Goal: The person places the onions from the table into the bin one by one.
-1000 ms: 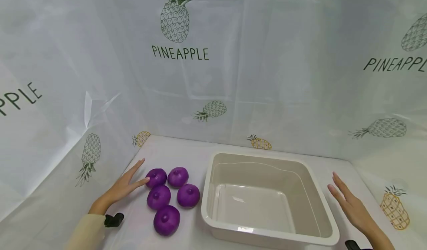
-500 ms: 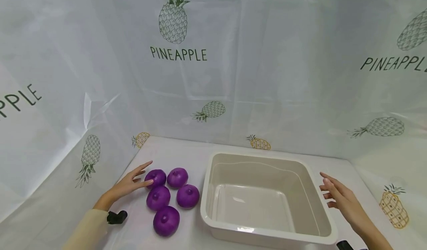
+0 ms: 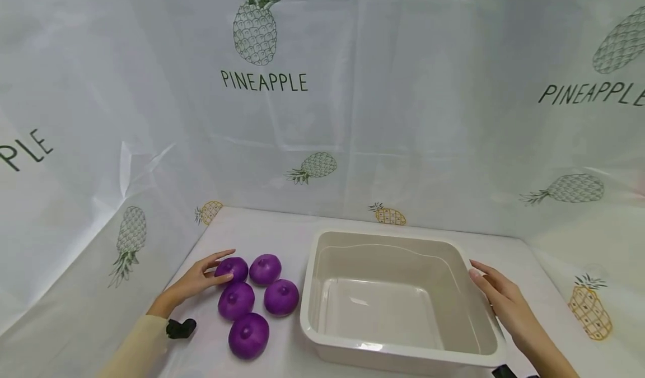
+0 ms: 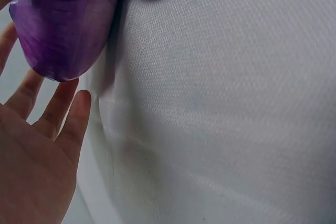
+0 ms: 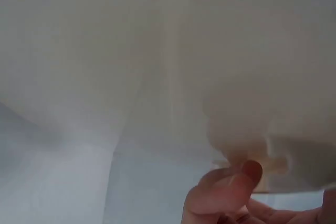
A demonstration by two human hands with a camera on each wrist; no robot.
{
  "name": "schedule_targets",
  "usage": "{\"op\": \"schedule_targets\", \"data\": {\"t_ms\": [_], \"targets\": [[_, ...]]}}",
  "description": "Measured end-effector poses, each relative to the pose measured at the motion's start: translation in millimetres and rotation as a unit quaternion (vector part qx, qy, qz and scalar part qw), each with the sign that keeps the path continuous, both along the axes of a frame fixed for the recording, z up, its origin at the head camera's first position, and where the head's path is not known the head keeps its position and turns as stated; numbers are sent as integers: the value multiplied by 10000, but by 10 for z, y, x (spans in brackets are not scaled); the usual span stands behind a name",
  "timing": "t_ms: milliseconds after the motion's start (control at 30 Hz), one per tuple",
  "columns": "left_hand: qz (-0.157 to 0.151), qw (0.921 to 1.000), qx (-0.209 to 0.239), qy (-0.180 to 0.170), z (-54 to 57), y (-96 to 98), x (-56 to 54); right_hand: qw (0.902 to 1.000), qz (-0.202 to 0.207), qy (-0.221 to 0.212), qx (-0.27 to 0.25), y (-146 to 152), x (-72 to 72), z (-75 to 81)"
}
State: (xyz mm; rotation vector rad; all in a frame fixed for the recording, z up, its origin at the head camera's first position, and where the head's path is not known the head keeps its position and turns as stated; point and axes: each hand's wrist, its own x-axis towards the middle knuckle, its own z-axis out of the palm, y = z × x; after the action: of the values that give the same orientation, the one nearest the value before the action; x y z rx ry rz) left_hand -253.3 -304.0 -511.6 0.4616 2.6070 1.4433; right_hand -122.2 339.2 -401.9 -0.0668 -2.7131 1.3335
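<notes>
At the far left onion (image 3: 233, 267) of a purple group, my left hand (image 3: 195, 281) reaches round with the thumb near side and fingers far side. The left wrist view has this onion (image 4: 68, 27) at the fingertips, the fingers long and only slightly bent and the little finger apart from it. A beige plastic basin (image 3: 403, 353) stands right of the onions. My right hand (image 3: 504, 299) holds the basin's right rim. In the right wrist view, curled fingers (image 5: 226, 190) sit at the edge below the basin's pale outer wall (image 5: 157, 45).
Several more onions lie close by: one behind (image 3: 265, 269), one to the right (image 3: 281, 298) and two nearer the front, including the front onion (image 3: 249, 336). A white sheet printed with pineapples (image 3: 255, 33) rises behind and at both sides of the white table (image 3: 282, 229).
My left hand has come in round the far left onion from its left side. The right hand has moved left from beside the basin onto its right rim. Onions and basin stay put.
</notes>
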Motion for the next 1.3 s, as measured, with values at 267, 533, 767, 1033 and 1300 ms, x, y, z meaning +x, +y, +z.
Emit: {"op": "schedule_targets", "data": {"t_ms": [267, 533, 767, 1033, 1300], "targets": [[-197, 9998, 97, 37, -80, -13, -44, 9984, -199, 443, 277, -108, 0, -40], [-307, 9993, 179, -94, -79, -13, -61, 9983, -224, 531, 126, -129, 7, -86], [-94, 9998, 140, -99, -13, -47, -56, 9943, -295, 1005, 215, -149, -1, -110], [-175, 9997, 118, 121, 139, -61, -38, 9926, -295, 1153, 244, -143, -9, -119], [-352, 9990, 152, 249, 408, -21, -60, 9918, -294, 1213, 283, -133, -22, -126]]}}
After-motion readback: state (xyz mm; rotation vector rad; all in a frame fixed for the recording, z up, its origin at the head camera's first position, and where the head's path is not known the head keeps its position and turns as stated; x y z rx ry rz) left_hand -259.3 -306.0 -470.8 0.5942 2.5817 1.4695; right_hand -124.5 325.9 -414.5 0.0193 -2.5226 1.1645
